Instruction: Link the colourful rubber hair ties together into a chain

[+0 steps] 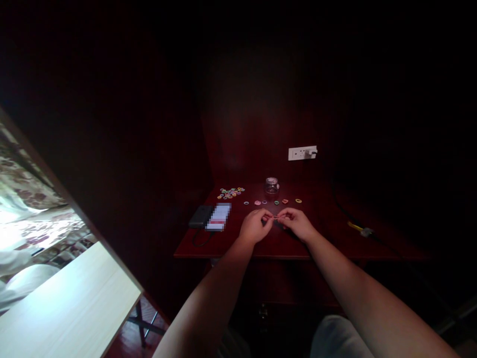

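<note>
Above the dark red desk (238, 244), my left hand (256, 224) and my right hand (297, 223) are close together, fingertips pinched. A thin, light orange hair tie (276, 217) spans the small gap between them, gripped at both ends. Just beyond my hands, small hair ties lie in a loose row, among them a pink one (257, 203), a green one (276, 203) and a yellow one (298, 201). Behind this row stands a small clear jar (272, 186). A pile of mixed-colour hair ties (231, 193) is spread at the back left.
Left of my hands lie a phone (218, 217) with a lit screen and a black power bank (200, 217) with a cable. A wall socket (302, 153) holds a plug. On the right are a yellow-ended item (355, 226) and a dark cord. A pale table (74, 303) stands outside, left.
</note>
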Action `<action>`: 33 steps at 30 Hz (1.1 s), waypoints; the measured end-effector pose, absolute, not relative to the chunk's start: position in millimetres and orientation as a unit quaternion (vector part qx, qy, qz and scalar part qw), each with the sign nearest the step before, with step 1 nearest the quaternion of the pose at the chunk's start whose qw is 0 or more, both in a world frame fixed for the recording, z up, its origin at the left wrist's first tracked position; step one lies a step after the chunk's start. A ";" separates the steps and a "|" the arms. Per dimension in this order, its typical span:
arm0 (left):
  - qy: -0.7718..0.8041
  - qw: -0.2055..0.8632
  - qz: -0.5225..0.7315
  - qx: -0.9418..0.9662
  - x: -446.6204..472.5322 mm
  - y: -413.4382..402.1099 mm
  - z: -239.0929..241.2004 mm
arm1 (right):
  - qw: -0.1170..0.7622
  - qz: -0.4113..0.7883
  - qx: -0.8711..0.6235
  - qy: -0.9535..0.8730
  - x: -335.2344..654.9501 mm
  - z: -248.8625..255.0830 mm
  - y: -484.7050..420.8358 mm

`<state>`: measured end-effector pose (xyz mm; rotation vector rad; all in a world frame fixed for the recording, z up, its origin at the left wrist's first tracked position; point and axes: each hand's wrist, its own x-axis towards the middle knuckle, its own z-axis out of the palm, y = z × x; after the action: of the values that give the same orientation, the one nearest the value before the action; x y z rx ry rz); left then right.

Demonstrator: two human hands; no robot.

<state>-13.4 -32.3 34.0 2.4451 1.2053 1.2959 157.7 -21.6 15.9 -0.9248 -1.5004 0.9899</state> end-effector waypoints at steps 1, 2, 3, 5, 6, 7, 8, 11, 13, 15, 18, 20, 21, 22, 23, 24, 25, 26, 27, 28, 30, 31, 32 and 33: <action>0.399 0.062 0.431 0.807 -13.4 -32.4 34.0 | 0.532 0.417 -0.387 -0.627 157.6 15.8 -21.6; 0.398 0.064 0.432 0.807 -13.4 -32.5 34.0 | 0.534 0.420 -0.385 -0.625 157.5 15.6 -21.3; 0.395 0.065 0.434 0.807 -13.4 -32.4 33.9 | 0.534 0.422 -0.383 -0.624 157.6 15.2 -20.9; 0.389 0.067 0.436 0.809 -13.6 -32.0 33.2 | 0.533 0.425 -0.380 -0.625 157.7 14.3 -20.2; 0.387 0.066 0.436 0.810 -13.7 -31.6 32.7 | 0.531 0.425 -0.378 -0.628 157.8 13.9 -19.9; 0.385 0.065 0.435 0.812 -13.8 -31.2 32.2 | 0.530 0.425 -0.375 -0.630 157.9 13.6 -19.9; 0.383 0.063 0.433 0.814 -13.8 -30.8 31.7 | 0.529 0.424 -0.374 -0.633 157.9 13.4 -19.9; 0.381 0.064 0.427 0.817 -13.7 -29.5 30.5 | 0.523 0.423 -0.375 -0.638 158.0 13.0 -20.2; 0.385 0.067 0.421 0.818 -13.6 -28.6 29.8 | 0.520 0.421 -0.377 -0.641 158.1 12.5 -20.0; 0.388 0.066 0.418 0.819 -13.7 -27.8 29.2 | 0.522 0.420 -0.373 -0.642 158.2 11.8 -19.2; 0.385 0.059 0.421 0.819 -14.1 -26.7 28.1 | 0.527 0.431 -0.363 -0.637 158.5 10.4 -17.7; 0.382 0.057 0.425 0.819 -14.5 -26.0 27.4 | 0.525 0.440 -0.360 -0.633 158.9 9.6 -17.2; 0.381 0.057 0.425 0.819 -14.6 -25.7 27.0 | 0.523 0.442 -0.361 -0.634 159.0 9.4 -17.2; 0.381 0.057 0.424 0.820 -14.7 -25.4 26.7 | 0.520 0.440 -0.363 -0.636 159.1 9.3 -17.2; 0.380 0.055 0.422 0.821 -14.7 -25.2 26.3 | 0.518 0.436 -0.366 -0.639 159.2 9.3 -17.4; 0.379 0.054 0.421 0.822 -14.7 -25.0 26.0 | 0.516 0.429 -0.369 -0.643 159.3 9.5 -17.6; 0.379 0.052 0.419 0.823 -14.5 -24.8 25.7 | 0.514 0.421 -0.372 -0.647 159.3 9.7 -17.8; 0.379 0.050 0.420 0.823 -14.4 -24.8 25.6 | 0.513 0.414 -0.376 -0.651 159.4 9.9 -18.0; 0.379 0.050 0.421 0.823 -14.2 -24.9 25.5 | 0.511 0.409 -0.379 -0.654 159.5 10.0 -18.1; 0.379 0.051 0.422 0.822 -14.0 -25.2 25.5 | 0.510 0.404 -0.382 -0.656 159.7 10.1 -18.0; 0.377 0.058 0.426 0.820 -13.7 -26.0 26.0 | 0.509 0.397 -0.387 -0.658 160.2 9.8 -17.8; 0.376 0.062 0.427 0.820 -13.7 -26.4 26.4 | 0.509 0.394 -0.389 -0.659 160.4 9.5 -17.6; 0.376 0.066 0.427 0.820 -13.7 -26.8 26.8 | 0.509 0.391 -0.391 -0.660 160.6 9.3 -17.6; 0.377 0.068 0.426 0.819 -13.8 -27.1 27.1 | 0.506 0.390 -0.394 -0.661 160.8 9.2 -17.7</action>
<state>-13.8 -27.1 27.1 2.4677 1.1358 1.2842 160.8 -17.7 9.2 -0.9491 -1.5941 0.9394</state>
